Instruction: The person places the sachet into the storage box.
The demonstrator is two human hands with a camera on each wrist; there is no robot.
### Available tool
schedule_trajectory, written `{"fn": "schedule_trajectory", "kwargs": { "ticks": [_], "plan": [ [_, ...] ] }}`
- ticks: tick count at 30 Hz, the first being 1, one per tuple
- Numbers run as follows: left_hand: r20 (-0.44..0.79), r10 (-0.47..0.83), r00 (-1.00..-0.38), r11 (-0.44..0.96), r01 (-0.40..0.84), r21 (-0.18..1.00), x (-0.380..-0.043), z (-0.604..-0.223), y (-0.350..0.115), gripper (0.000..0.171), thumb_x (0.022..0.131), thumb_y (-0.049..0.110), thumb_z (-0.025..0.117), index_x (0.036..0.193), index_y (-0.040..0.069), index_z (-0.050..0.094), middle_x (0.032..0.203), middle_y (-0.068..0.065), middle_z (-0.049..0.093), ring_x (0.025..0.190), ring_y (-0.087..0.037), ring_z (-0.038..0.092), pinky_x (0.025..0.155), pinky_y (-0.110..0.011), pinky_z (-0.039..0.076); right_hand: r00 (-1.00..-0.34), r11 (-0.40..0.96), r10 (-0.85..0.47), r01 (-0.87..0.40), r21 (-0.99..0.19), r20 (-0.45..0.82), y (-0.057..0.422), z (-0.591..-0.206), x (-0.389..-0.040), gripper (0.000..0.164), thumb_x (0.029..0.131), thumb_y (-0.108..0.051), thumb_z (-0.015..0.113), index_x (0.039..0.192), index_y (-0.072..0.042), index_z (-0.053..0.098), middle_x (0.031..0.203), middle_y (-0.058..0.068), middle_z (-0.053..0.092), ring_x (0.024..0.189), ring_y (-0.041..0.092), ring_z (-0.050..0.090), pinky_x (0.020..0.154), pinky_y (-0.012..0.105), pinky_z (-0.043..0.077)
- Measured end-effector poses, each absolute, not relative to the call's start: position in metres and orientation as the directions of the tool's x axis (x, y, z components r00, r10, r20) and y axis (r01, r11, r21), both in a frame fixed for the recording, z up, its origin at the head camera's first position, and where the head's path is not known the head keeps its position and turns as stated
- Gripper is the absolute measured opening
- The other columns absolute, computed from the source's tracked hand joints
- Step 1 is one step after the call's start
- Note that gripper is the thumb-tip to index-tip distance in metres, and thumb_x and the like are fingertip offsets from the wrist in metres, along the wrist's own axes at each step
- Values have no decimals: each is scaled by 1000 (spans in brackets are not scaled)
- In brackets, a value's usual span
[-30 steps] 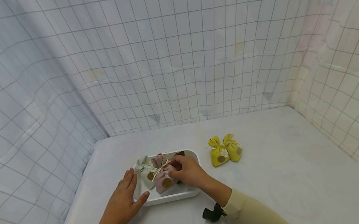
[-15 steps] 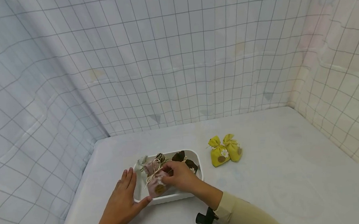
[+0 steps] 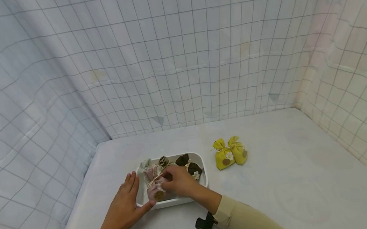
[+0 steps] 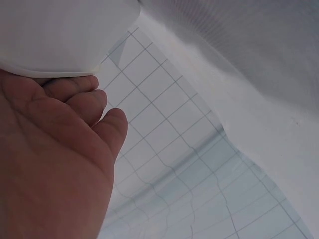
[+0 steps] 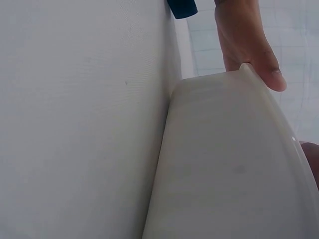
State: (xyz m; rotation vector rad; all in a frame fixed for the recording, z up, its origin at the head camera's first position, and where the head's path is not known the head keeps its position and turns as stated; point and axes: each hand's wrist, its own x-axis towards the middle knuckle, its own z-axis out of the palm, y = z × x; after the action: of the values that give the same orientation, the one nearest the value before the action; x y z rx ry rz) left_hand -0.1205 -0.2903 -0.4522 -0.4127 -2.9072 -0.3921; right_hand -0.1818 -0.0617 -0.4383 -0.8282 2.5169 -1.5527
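Facing you, a pale, dark-gridded back curtain (image 3: pixel 180 58) carries grey triangles (image 3: pixel 274 97) near its foot. A bluish left curtain (image 3: pixel 20 121) and a creamier right curtain (image 3: pixel 354 65) flank you — all of them rippled. Before you spreads a white table (image 3: pixel 284 164) — softly lit, its far corners rounded.

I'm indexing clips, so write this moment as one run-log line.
left hand: touching tray; right hand: pinching pink pouch; brown pouch: in tray; yellow pouches: on table, outside tray
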Motion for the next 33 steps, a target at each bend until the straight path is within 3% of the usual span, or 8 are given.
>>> {"fn": "schedule_trajectory", "kwargs": {
  "ticks": [8, 17, 24, 33],
  "plan": [
    [215, 254, -943, 926, 301, 227, -120, -454, -289, 104, 85, 64, 66, 149, -11, 34, 157, -27, 28, 146, -43, 22, 109, -63, 28, -854, 373, -490, -389, -842, 178, -70, -441, -184, 10, 80, -6, 75, 85, -10, 68, 81, -8, 58, 71, 4, 51, 63, 20, 46],
    [223, 259, -940, 928, 306, 214, -122, -454, -290, 104, 85, 64, 66, 148, -12, 34, 157, -27, 28, 145, -43, 23, 110, -63, 28, -843, 407, -515, -399, -822, 154, -73, -444, -188, 12, 82, -8, 75, 92, -10, 69, 83, -9, 59, 72, 3, 52, 63, 19, 47],
    [238, 257, -936, 926, 310, 217, -120, -454, -289, 102, 85, 62, 67, 146, -14, 36, 156, -28, 28, 144, -44, 25, 109, -63, 29, -817, 409, -563, -404, -818, 122, -73, -444, -187, 12, 80, -5, 73, 89, -12, 68, 81, -8, 64, 70, 1, 54, 64, 18, 46],
    [238, 264, -934, 923, 317, 219, -121, -452, -289, 101, 87, 61, 66, 148, -13, 34, 156, -29, 28, 144, -45, 25, 108, -65, 29, -839, 374, -528, -371, -850, 134, -67, -445, -184, 6, 87, -16, 73, 92, -15, 69, 85, -12, 63, 74, 2, 56, 66, 21, 48]
  ]
}}
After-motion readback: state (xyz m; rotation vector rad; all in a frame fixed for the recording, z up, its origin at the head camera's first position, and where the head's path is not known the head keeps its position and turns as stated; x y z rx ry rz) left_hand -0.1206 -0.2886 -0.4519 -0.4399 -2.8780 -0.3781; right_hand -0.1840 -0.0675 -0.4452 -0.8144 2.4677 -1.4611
